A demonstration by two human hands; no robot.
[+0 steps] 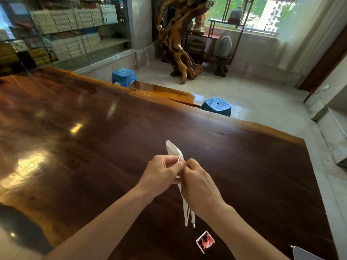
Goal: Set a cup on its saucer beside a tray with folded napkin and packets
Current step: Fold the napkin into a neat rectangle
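Both hands hold a white napkin (175, 150) in the air above the dark wooden table (93, 132). My left hand (161, 170) pinches its upper part, and my right hand (199, 182) pinches it right beside the left. One end of the napkin sticks up past my fingers; its loose edges hang down below my right wrist. A small red, black and white packet (205, 242) lies flat on the table near the front edge. A grey corner, maybe the tray (304, 254), shows at the bottom right. No cup or saucer is in view.
Two blue plastic stools (216, 106) stand past the table's far edge. A carved root sculpture (178, 44) and a dark wooden stand with stones are by the window. Glass shelves of boxes (65, 34) line the left wall.
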